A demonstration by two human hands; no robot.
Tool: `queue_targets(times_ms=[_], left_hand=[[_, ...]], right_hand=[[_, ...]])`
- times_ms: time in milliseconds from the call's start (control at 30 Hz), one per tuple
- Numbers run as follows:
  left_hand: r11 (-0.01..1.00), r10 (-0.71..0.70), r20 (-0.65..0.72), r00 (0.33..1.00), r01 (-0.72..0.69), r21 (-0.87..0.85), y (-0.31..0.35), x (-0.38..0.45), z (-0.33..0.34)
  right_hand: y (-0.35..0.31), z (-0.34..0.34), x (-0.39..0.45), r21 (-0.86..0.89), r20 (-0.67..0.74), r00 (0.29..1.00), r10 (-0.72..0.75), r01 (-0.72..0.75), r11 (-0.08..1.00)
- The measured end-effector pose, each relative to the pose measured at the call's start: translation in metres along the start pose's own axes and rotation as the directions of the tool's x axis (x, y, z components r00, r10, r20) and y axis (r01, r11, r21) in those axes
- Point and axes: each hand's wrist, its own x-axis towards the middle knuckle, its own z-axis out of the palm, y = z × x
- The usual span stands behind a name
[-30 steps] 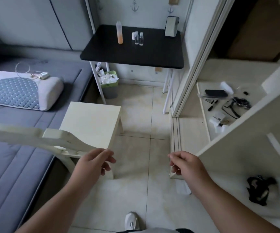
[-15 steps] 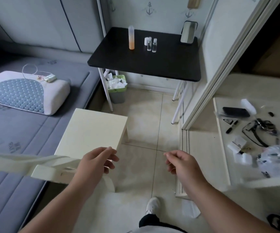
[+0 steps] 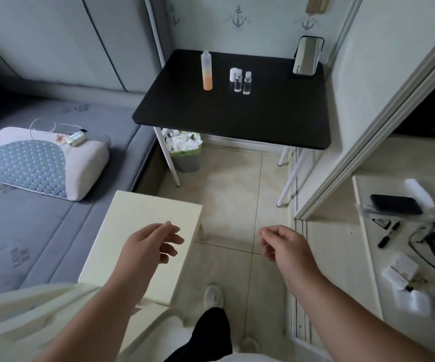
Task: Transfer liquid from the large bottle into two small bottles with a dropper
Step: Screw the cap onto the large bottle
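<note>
Nearest, the left hand [image 3: 148,246] hangs over a cream stool [image 3: 143,231], fingers loosely curled and holding nothing. The right hand [image 3: 284,246] hovers over the floor, likewise loose and holding nothing. Far ahead, on the black surface [image 3: 237,118], the large bottle [image 3: 206,70] stands upright, left of two small bottles [image 3: 242,82].
</note>
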Motion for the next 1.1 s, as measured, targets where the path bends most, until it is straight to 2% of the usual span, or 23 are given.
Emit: queue_targets(times_ms=[367,633,967,1100], left_hand=[[0.994,-0.027,0.062,0.998,0.02,0.105,0.045,0.141,-0.002],[0.986,-0.033,0.093,0.995,0.017,0.163,0.083,0.224,0.033],[0.998,-0.024,-0.066,0.998,0.028,0.06,0.145,0.329,0.105],[0.998,-0.014,-0.095,0.995,0.019,0.053,0.17,0.363,0.12]], right_hand=[[-0.055,0.016,0.112,-0.051,0.006,0.997,0.074,-0.074,0.996],[-0.1,0.013,0.198,-0.066,0.019,0.993,0.12,-0.119,0.991],[-0.19,-0.003,0.349,-0.197,0.161,0.984,0.077,-0.044,0.979],[-0.224,-0.001,0.395,-0.256,0.219,0.97,0.104,-0.046,0.965]])
